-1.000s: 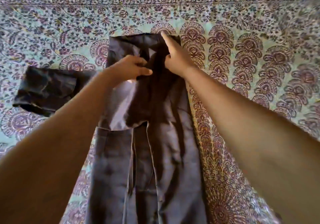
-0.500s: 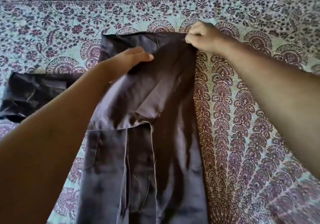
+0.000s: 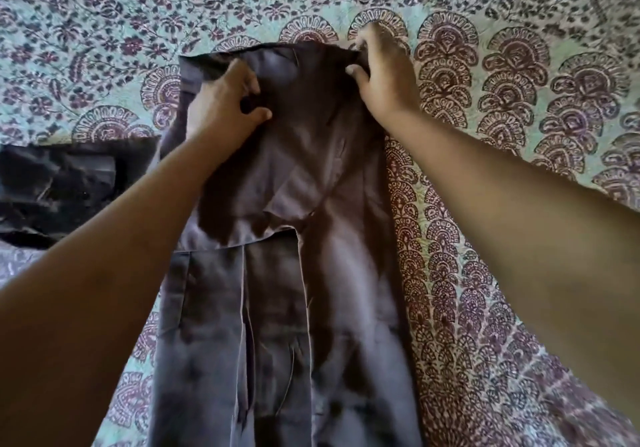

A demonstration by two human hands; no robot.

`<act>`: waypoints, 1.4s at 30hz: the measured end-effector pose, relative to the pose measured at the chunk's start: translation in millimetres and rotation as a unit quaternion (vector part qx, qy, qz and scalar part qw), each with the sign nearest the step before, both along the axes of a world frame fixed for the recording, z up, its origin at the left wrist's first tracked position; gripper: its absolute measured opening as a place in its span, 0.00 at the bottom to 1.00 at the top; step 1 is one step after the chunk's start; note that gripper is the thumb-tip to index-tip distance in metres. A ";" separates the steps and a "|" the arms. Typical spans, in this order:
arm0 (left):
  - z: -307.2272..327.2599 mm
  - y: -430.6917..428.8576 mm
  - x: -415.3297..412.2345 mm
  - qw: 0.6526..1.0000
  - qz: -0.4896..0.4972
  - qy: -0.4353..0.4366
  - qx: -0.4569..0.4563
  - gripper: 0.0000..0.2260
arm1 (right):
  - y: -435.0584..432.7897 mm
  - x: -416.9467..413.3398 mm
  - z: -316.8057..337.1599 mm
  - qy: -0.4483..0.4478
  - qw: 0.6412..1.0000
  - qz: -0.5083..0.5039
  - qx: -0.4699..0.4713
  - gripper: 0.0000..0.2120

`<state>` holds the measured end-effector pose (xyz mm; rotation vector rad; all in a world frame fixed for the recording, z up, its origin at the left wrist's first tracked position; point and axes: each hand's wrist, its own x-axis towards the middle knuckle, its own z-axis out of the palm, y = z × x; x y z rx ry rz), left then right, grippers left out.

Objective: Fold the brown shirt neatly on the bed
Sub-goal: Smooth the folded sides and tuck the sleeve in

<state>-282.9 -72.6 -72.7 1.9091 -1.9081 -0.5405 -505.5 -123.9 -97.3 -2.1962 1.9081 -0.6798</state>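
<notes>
The bed [image 3: 540, 308] fills the frame, spread with a pale green cover [image 3: 104, 31] printed with maroon flowers and fan shapes. The brown shirt [image 3: 329, 290] lies lengthwise down the centre, folded narrow. A dark crumpled cloth [image 3: 65, 187] lies at the left edge.

Both hands, left [image 3: 225, 100] and right [image 3: 384, 65], grip the brown shirt's [image 3: 311, 238] far edge on the bed [image 3: 519, 65]

Left hand [image 3: 225, 100] and right hand [image 3: 384, 72] are extended forward, both curled, gripping the brown cloth shirt [image 3: 329, 273].
</notes>
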 end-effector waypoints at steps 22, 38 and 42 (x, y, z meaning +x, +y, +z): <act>-40.2 63.2 -33.8 0.966 -0.082 -0.239 0.050 0.26 | 82.7 -10.8 -19.3 0.190 0.967 0.138 0.099 0.28; -27.5 52.4 -56.8 0.963 -0.151 -0.222 0.038 0.25 | 84.1 -22.6 -14.1 0.152 0.966 0.186 0.099 0.27; -22.7 125.5 -56.1 0.939 -0.297 -0.168 -0.036 0.23 | 103.4 -37.9 -23.2 0.204 0.942 0.236 0.122 0.31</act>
